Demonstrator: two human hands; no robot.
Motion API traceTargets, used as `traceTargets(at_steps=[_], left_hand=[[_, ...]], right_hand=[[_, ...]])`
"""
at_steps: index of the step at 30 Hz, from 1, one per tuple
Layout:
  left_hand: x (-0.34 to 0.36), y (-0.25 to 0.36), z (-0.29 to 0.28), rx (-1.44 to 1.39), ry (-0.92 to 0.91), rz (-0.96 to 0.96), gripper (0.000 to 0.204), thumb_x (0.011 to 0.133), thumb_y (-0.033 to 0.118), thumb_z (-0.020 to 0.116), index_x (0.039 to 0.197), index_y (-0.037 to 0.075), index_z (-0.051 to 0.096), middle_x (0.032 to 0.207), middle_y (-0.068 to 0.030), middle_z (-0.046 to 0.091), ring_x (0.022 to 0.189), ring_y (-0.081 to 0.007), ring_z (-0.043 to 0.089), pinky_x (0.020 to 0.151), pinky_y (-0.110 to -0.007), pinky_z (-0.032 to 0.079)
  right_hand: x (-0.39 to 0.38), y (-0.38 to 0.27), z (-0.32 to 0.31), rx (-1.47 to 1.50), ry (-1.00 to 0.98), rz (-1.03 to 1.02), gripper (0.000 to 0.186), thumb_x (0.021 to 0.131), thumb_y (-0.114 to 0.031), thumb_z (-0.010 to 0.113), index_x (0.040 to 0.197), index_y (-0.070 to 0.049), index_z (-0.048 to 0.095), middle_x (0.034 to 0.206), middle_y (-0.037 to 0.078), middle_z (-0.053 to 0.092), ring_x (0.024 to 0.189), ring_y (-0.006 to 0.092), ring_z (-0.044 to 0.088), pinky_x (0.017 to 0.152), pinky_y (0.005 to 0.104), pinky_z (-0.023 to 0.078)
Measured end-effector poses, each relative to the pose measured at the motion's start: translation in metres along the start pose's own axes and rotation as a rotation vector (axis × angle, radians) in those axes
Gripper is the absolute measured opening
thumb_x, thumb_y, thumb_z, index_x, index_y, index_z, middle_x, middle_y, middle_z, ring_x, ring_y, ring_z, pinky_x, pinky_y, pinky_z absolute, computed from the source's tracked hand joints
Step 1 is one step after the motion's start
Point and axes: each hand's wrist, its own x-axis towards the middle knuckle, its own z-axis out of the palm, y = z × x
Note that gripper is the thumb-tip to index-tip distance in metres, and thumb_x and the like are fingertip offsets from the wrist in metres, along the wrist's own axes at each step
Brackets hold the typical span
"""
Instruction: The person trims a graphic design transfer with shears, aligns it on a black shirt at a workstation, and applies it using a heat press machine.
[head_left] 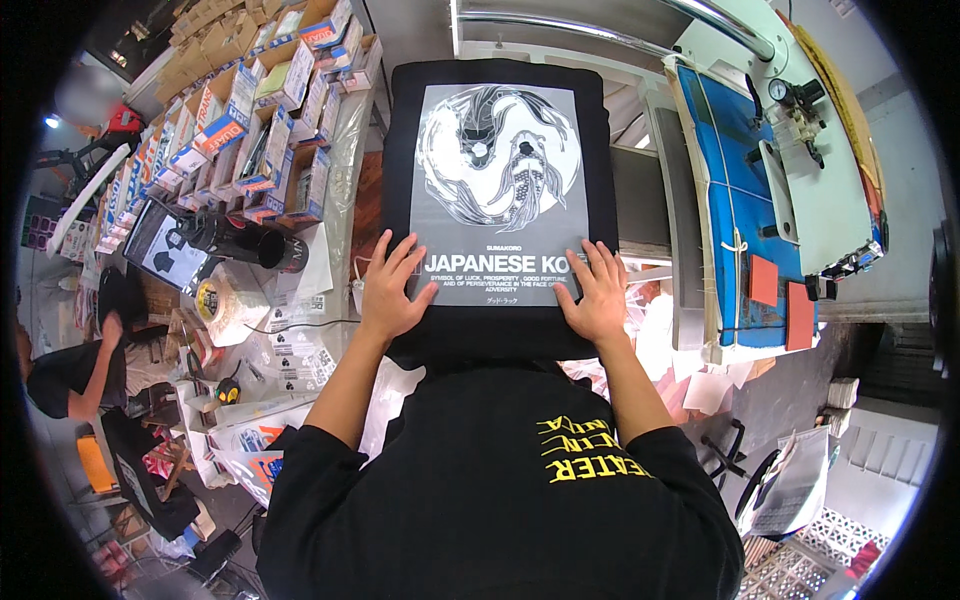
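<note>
In front of me a black T-shirt (480, 330) is stretched flat over a platen. On it lies a grey rectangular print sheet (440, 200) with a round drawing of two fish and white lettering below. My left hand (392, 290) rests flat on the sheet's lower left edge, fingers spread. At the lower right edge my right hand (597, 295) lies the same way, its fingertips over the end of the lettering. Neither hand grips anything. Whether the sheet is stuck to the fabric I cannot tell.
At left a plastic-covered table holds several small cardboard boxes (215, 130), a tablet (165, 245), a black mug (285, 250), a roll of tape (212, 300) and a tape measure (229, 388). A blue-topped machine (725, 200) with a pressure gauge (780, 90) stands at right. Another person's arm (95, 365) shows far left.
</note>
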Motion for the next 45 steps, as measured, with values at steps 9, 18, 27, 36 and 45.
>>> traceTargets(at_steps=[9,18,27,36,45], left_hand=[[0.000,-0.004,0.006,-0.011,0.023,0.009,0.053,0.074,0.024,0.079,0.121,0.005,0.064,0.137,-0.0141,0.055,0.137,-0.0419,0.038,0.111,-0.048,0.035],[-0.043,-0.065,0.032,-0.755,0.194,-0.656,0.062,0.092,0.033,0.069,0.139,-0.001,0.047,0.140,-0.0161,0.051,0.125,-0.0241,0.051,0.105,-0.038,0.040],[-0.197,-0.097,-0.039,-1.197,-0.641,-1.112,0.048,0.079,0.034,0.082,0.109,-0.001,0.068,0.094,-0.0071,0.073,0.078,-0.0109,0.069,0.064,-0.024,0.055],[-0.176,-0.106,-0.056,-0.607,-0.701,-1.038,0.019,0.088,0.005,0.066,0.105,-0.004,0.067,0.098,-0.0133,0.073,0.087,-0.0220,0.070,0.082,-0.032,0.054],[-0.010,-0.004,-0.003,-0.048,0.064,0.032,0.017,0.089,0.004,0.064,0.105,0.002,0.069,0.119,-0.0143,0.063,0.113,-0.0329,0.058,0.100,-0.040,0.044]], right_hand=[[-0.001,0.007,0.010,-0.031,0.037,-0.008,0.048,0.084,-0.036,0.068,0.126,-0.013,0.063,0.142,0.012,0.051,0.135,0.0343,0.041,0.113,0.0512,0.029],[-0.025,0.049,0.016,0.416,0.037,0.627,0.062,0.090,-0.041,0.066,0.137,-0.003,0.052,0.145,0.018,0.048,0.131,0.0337,0.046,0.110,0.0437,0.036],[-0.156,0.104,-0.044,1.478,-0.482,1.131,0.051,0.090,-0.021,0.072,0.127,0.010,0.055,0.117,0.015,0.067,0.099,0.0194,0.068,0.089,0.0305,0.054],[-0.129,0.098,-0.065,0.374,-0.551,0.870,0.020,0.087,-0.021,0.071,0.085,-0.001,0.069,0.076,0.008,0.069,0.070,0.0171,0.065,0.067,0.0322,0.051],[-0.036,-0.003,-0.002,0.147,0.276,0.045,0.026,0.078,-0.018,0.074,0.101,-0.004,0.069,0.114,0.015,0.063,0.111,0.0344,0.057,0.100,0.0477,0.044]])
